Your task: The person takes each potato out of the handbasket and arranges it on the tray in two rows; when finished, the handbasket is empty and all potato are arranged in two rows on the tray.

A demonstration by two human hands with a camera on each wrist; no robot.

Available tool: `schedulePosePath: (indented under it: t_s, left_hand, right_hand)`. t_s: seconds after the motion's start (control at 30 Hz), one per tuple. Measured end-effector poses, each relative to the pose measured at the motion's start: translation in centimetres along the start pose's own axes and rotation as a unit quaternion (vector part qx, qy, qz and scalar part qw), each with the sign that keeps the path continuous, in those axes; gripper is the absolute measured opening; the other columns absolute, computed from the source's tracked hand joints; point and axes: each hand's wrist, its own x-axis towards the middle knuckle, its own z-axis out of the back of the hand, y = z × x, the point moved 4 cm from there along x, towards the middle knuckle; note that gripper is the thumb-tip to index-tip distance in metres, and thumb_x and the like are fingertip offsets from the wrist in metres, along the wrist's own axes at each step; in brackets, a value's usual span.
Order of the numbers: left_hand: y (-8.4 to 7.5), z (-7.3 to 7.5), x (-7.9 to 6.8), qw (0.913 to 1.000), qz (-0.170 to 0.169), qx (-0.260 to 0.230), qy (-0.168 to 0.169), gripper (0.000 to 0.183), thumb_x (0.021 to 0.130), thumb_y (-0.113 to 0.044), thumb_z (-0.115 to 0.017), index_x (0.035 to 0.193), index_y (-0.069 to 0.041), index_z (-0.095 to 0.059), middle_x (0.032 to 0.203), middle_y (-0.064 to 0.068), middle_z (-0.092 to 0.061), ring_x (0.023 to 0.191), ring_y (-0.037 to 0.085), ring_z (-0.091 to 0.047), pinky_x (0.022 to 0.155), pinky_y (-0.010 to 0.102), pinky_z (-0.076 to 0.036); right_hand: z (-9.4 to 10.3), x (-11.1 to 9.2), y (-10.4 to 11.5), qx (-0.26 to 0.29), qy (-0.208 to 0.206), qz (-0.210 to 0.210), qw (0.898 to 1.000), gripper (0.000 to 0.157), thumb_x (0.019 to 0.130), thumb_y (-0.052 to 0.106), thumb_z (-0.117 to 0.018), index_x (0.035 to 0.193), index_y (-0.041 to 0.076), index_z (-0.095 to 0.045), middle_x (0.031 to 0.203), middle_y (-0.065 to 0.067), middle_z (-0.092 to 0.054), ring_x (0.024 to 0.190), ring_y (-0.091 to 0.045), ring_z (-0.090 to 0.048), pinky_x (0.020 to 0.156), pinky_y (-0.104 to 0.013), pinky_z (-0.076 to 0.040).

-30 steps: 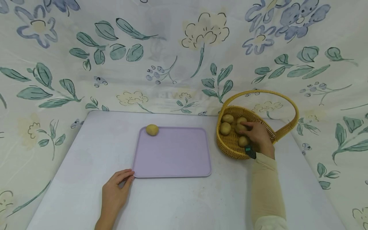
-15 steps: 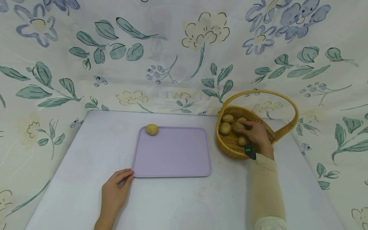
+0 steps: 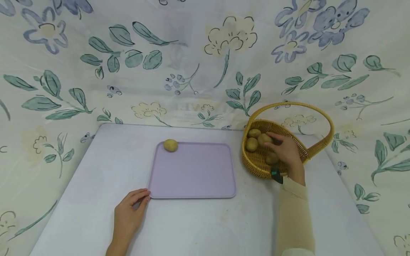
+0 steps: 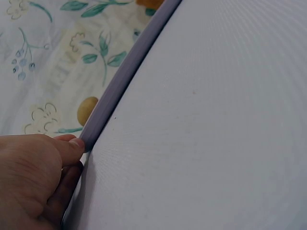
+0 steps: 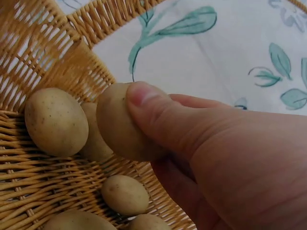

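My right hand (image 3: 286,151) grips a potato (image 3: 264,139) between thumb and fingers, over the wicker basket (image 3: 256,171). In the right wrist view, that potato (image 5: 120,127) is partly covered by the thumb. Several other potatoes, one of them a round potato (image 5: 56,122), lie in the basket around it. At the near left corner of the lilac tray (image 3: 195,172), my left hand (image 3: 129,211) pinches the rim with thumb and fingertips. The left wrist view shows the hand (image 4: 36,167) at the tray edge (image 4: 112,88). A single potato (image 3: 171,145) sits in the tray's far left corner.
The basket's tall arched handle (image 3: 328,122) leans to the right. A white table (image 3: 198,227) carries tray and basket. Behind it hangs a flower-patterned cloth (image 3: 192,46).
My right hand has taken hold of a potato and lifted it slightly in the basket. The left hand stays at the tray corner. The head view has tilted a little.
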Motion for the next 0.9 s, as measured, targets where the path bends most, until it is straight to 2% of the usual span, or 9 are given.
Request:
schedulePosePath:
  t_s: [0.13,0.23,0.33,0.4,0.5,0.6,0.67,0.77,0.9]
  left_hand:
    - [-0.1,0.1,0.1,1.0000,-0.002,0.002,-0.004,0.018,0.084,0.000,-0.081,0.098,-0.011,-0.081,0.111,-0.001,-0.077,0.093,-0.015,-0.060,0.086,-0.010,-0.033]
    - [-0.1,0.2,0.1,0.9999,-0.005,0.006,-0.007,0.019,0.083,0.000,-0.081,0.098,-0.011,-0.081,0.110,-0.001,-0.077,0.092,-0.013,-0.061,0.086,-0.010,-0.033]
    - [-0.1,0.2,0.1,0.9999,-0.006,0.009,-0.008,0.019,0.082,0.001,-0.081,0.098,-0.011,-0.081,0.110,0.000,-0.077,0.091,-0.011,-0.062,0.085,-0.010,-0.033]
    - [0.0,0.2,0.1,0.9999,-0.004,0.007,-0.007,0.019,0.083,0.001,-0.081,0.098,-0.011,-0.081,0.111,0.000,-0.077,0.091,-0.011,-0.062,0.085,-0.010,-0.034]
    - [0.0,0.0,0.0,1.0000,0.003,0.004,-0.006,0.019,0.083,0.000,-0.081,0.098,-0.011,-0.081,0.111,0.000,-0.077,0.092,-0.011,-0.063,0.085,-0.009,-0.035]
    - [0.0,0.0,0.0,0.9999,0.006,0.004,-0.007,0.019,0.083,0.000,-0.082,0.099,-0.012,-0.081,0.110,-0.001,-0.077,0.092,-0.008,-0.064,0.084,-0.009,-0.035]
    - [0.0,0.0,0.0,0.9999,0.004,0.005,-0.008,0.020,0.083,0.000,-0.082,0.099,-0.011,-0.081,0.110,0.000,-0.077,0.092,-0.005,-0.066,0.085,-0.009,-0.035]
    - [0.0,-0.1,0.1,0.9999,-0.006,0.008,-0.007,0.020,0.083,0.001,-0.081,0.099,-0.010,-0.081,0.110,0.000,-0.077,0.093,-0.002,-0.067,0.085,-0.010,-0.034]
    - [0.0,-0.1,-0.1,0.9999,-0.007,0.008,-0.007,0.019,0.083,0.001,-0.081,0.099,-0.010,-0.080,0.111,0.001,-0.077,0.092,-0.005,-0.065,0.085,-0.010,-0.034]
  right_hand:
    - [0.0,-0.7,0.5,0.007,-0.021,0.016,1.000,0.057,0.094,0.043,-0.073,0.143,0.017,-0.061,0.147,-0.019,-0.057,0.133,-0.042,-0.054,0.110,-0.060,-0.044]
    - [-0.1,-1.5,0.8,0.028,-0.037,0.019,0.999,0.058,0.093,0.045,-0.073,0.143,0.018,-0.061,0.148,-0.015,-0.058,0.130,-0.039,-0.057,0.107,-0.054,-0.049]
    - [-0.2,-2.3,1.4,0.053,-0.057,0.028,0.997,0.056,0.093,0.043,-0.074,0.142,0.019,-0.062,0.146,-0.011,-0.061,0.126,-0.032,-0.062,0.101,-0.035,-0.055]
    - [-0.2,-2.8,1.9,0.069,-0.073,0.039,0.994,0.054,0.092,0.039,-0.076,0.141,0.020,-0.063,0.144,-0.009,-0.062,0.124,-0.025,-0.063,0.096,-0.021,-0.055]
    - [0.0,-3.4,2.6,0.087,-0.096,0.058,0.990,0.051,0.091,0.031,-0.078,0.139,0.020,-0.065,0.142,-0.008,-0.064,0.118,-0.008,-0.064,0.091,-0.010,-0.052]
    - [0.1,-3.8,3.4,0.118,-0.111,0.075,0.984,0.050,0.090,0.021,-0.080,0.137,0.017,-0.066,0.142,-0.009,-0.064,0.112,0.009,-0.059,0.091,-0.007,-0.051]
    - [0.2,-4.0,3.8,0.139,-0.120,0.087,0.979,0.050,0.088,0.013,-0.081,0.136,0.012,-0.067,0.141,-0.011,-0.064,0.110,0.014,-0.057,0.091,-0.007,-0.051]
    - [0.4,-4.8,5.4,0.160,-0.128,0.105,0.973,0.049,0.087,0.006,-0.080,0.134,0.005,-0.067,0.138,-0.006,-0.066,0.109,0.015,-0.058,0.090,-0.005,-0.051]
    - [0.2,-5.1,6.3,0.166,-0.134,0.126,0.969,0.048,0.085,0.000,-0.080,0.131,0.001,-0.067,0.136,-0.007,-0.068,0.110,0.014,-0.059,0.090,-0.005,-0.051]
